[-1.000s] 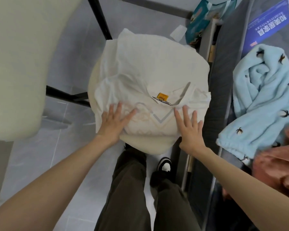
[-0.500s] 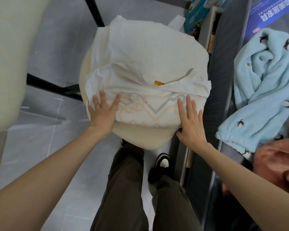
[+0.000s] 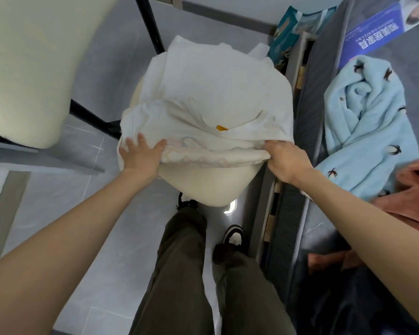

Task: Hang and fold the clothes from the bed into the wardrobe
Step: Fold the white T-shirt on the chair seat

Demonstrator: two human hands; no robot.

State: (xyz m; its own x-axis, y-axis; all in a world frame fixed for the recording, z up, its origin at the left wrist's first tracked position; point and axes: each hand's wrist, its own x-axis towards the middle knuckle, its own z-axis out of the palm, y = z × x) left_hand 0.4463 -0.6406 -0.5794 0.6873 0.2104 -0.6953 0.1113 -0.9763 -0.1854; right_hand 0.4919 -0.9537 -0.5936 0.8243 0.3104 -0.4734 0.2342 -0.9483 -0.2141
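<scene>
Left hand (image 3: 140, 155): fingers straight and spread, palm down, pressing on the near left corner of the white shirt (image 3: 215, 88). Right hand (image 3: 287, 159): fingers curled, gripping the folded near edge of the shirt at its right corner. Between the two hands the near edge is gathered into a thick fold, with a faint printed line pattern showing on it.

The white shirt lies on the cream seat (image 3: 203, 184), covering all of it except the near rim. An orange label (image 3: 221, 128) shows at the collar, just beyond the fold.

Left of the seat: a second cream cushion (image 3: 27, 68) on a black frame (image 3: 148, 22). Right of the seat: the bed (image 3: 312, 97), just beside it, carrying a light blue garment (image 3: 373, 122) with small dark motifs and, nearer the person, a pink garment (image 3: 414, 189). Beyond the seat to the right — a teal package (image 3: 284, 32) and a blue printed sheet (image 3: 373, 27). Below the seat's near rim — olive trousers (image 3: 184, 274) and a black-and-white shoe (image 3: 232, 235) on the grey tiled floor (image 3: 70, 209).
</scene>
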